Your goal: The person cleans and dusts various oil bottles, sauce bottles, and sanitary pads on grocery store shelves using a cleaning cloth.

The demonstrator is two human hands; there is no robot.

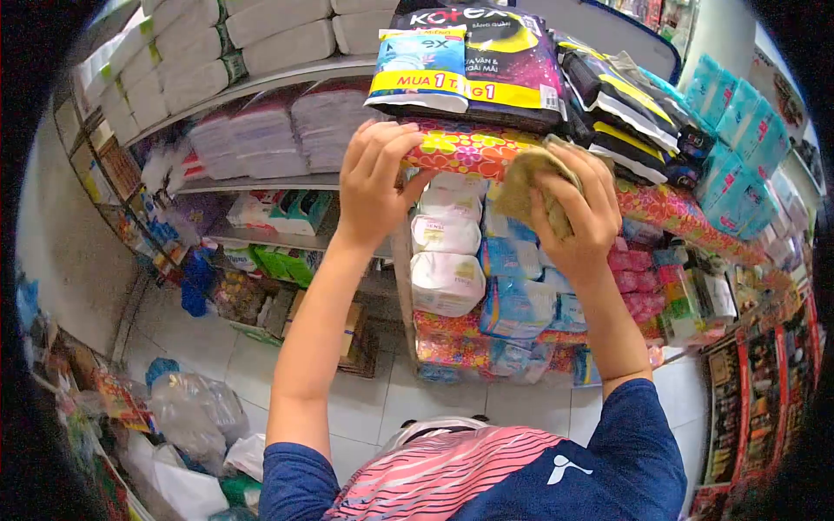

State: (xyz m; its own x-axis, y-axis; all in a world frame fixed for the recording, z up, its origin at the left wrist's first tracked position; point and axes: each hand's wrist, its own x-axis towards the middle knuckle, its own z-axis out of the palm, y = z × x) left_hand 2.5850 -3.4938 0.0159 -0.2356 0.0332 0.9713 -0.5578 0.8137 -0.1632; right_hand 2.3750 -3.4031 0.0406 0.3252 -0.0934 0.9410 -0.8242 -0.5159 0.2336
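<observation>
My right hand (580, 204) is closed around a folded olive-brown cloth (526, 184), which presses against the front edge of a shelf covered in flowered paper (465, 154). At the left corner of that same shelf, my left hand (375, 178) grips the edge, fingers over the top and thumb below. Black Kotex pad packs (512, 65) lie on top of the shelf just beyond both hands, with a smaller blue and yellow pack (421, 65) at the front. Beneath the shelf, white wrapped packs (446, 282) are stacked beside blue and white packs (517, 300).
Turquoise pad packs (734, 165) stand at the right end of the shelf. On the left, a rack (261, 182) holds stacked tissue packs. Plastic bags (195, 417) lie on the tiled floor (347, 425) at lower left. Another product rack (764, 399) rises at the right.
</observation>
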